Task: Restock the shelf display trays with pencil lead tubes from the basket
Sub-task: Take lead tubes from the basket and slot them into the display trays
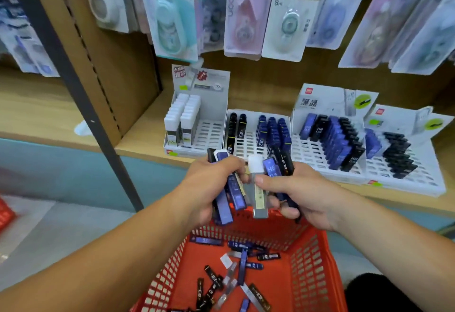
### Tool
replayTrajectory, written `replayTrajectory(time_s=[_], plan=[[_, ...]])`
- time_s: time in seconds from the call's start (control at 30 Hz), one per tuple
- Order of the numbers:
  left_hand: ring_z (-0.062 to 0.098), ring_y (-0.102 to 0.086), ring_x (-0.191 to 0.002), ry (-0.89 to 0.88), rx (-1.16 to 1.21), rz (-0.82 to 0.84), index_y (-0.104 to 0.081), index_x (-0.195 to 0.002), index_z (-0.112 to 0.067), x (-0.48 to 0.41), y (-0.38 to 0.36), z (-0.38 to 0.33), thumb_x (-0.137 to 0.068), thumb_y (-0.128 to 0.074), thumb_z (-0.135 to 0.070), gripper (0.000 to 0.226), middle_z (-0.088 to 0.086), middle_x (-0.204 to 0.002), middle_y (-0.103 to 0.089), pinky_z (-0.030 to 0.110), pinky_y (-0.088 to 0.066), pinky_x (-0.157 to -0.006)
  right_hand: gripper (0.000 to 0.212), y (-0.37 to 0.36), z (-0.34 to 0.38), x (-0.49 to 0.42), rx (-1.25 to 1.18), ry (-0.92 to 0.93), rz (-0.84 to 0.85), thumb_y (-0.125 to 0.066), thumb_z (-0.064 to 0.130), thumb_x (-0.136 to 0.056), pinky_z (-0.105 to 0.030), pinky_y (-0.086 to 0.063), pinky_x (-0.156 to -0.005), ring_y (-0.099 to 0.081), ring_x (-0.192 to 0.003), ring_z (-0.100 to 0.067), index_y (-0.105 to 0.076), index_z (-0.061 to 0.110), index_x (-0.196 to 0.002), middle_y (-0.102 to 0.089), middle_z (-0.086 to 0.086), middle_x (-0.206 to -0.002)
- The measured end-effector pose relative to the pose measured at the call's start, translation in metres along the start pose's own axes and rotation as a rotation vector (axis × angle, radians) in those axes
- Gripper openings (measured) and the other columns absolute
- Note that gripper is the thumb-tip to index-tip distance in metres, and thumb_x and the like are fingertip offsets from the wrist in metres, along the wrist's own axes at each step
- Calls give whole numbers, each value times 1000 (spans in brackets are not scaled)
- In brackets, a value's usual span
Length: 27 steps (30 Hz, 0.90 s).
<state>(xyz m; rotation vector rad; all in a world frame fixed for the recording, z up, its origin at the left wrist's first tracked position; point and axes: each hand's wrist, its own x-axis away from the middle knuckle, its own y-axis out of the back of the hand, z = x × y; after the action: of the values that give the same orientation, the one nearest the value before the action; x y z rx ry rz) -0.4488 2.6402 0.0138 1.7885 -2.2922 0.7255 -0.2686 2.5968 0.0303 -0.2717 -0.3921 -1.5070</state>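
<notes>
Left hand grips fistful of blue lead tubes; right hand pinches mixed tubes above red basket, likely sorting by type. Loose tubes inside basket; part-filled display trays beyond basket.

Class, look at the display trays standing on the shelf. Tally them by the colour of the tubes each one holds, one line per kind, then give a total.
Tray with white tubes: 1
Trays with black and blue tubes: 3
Total: 4
</notes>
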Motion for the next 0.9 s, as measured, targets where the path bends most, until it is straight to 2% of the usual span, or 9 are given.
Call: replayTrajectory(time_s=[0.07, 0.23, 0.4, 0.57, 0.63, 0.7, 0.77, 0.83, 0.9], plan=[[23, -73, -71, -29, -7, -10, -70, -90, -6, -4, 2, -4, -92, -76, -14, 11, 14, -83, -73, 36, -59, -57, 25, 5, 2, -7, -81, 7, -65, -79, 14, -89, -22, -24, -37, -47, -50, -15, -65, 4, -107, -55, -8, -68], [27, -69, -65, -122, -194, 50, -70, -101, -9, -1, 3, -11, -86, -84, -24, 26, 10, -80, -71, 40, -58, -63, 20, 5, 13, -24, -214, 90, -129, -80, 14, -87, -23, -26, -37, -48, -52, -17, -65, 9, -99, -57, -10, -72], [28, -65, -60, -167, -196, 12, -68, -104, -9, -8, 7, -21, -88, -81, -11, 21, 21, -87, -73, 35, -54, -57, 32, -4, 23, -41, -304, 129, -150, -81, 18, -86, -24, -27, -39, -51, -55, -17, -66, 4, -111, -62, -15, -84], [18, -56, -49, -66, -23, 113, -69, -93, -16, -14, 30, -39, -87, -78, -12, 12, 6, -66, -62, 25, -46, -46, 29, -14, 48, -47, -336, 223, -70, -67, 11, -97, -23, -28, -38, -52, -54, -15, -59, 1, -123, -77, -13, -111], [16, -54, -47, -35, -21, 156, -69, -91, -18, -12, 41, -46, -83, -82, -15, 16, 5, -66, -60, 23, -44, -45, 31, -18, 52, -49, -324, 256, -36, -65, 8, -97, -23, -28, -39, -51, -54, -15, -60, 10, -128, -76, -17, -113], [16, -54, -47, -5, -30, 166, -68, -91, -18, -10, 52, -51, -86, -80, -15, 13, 6, -68, -63, 23, -44, -45, 29, -25, 56, -51, -291, 281, -19, -71, 8, -92, -23, -27, -38, -49, -54, -16, -71, 22, -117, -68, -35, -111], [16, -57, -50, 12, -16, 90, -68, -96, -14, -10, 59, -53, -91, -75, -15, 8, 10, -81, -74, 23, -46, -46, 18, -33, 62, -54, -165, 306, -96, -81, 13, -83, -23, -26, -39, -44, -49, -16, -74, 20, -98, -61, -41, -89], [16, -61, -53, 14, -9, -50, -69, -102, -7, -16, 69, -52, -92, -76, -17, 15, 11, -91, -79, 24, -49, -48, 19, -41, 69, -59, -51, 319, -230, -85, 17, -82, -23, -24, -40, -36, -41, -18, -68, 15, -89, -54, -23, -63], [16, -64, -55, 6, -7, -154, -70, -105, -5, -20, 80, -52, -92, -76, -17, 19, 12, -93, -80, 25, -52, -50, 23, -50, 74, -66, -6, 329, -314, -86, 18, -83, -23, -26, -40, -35, -38, -17, -64, 14, -89, -54, -13, -58]])
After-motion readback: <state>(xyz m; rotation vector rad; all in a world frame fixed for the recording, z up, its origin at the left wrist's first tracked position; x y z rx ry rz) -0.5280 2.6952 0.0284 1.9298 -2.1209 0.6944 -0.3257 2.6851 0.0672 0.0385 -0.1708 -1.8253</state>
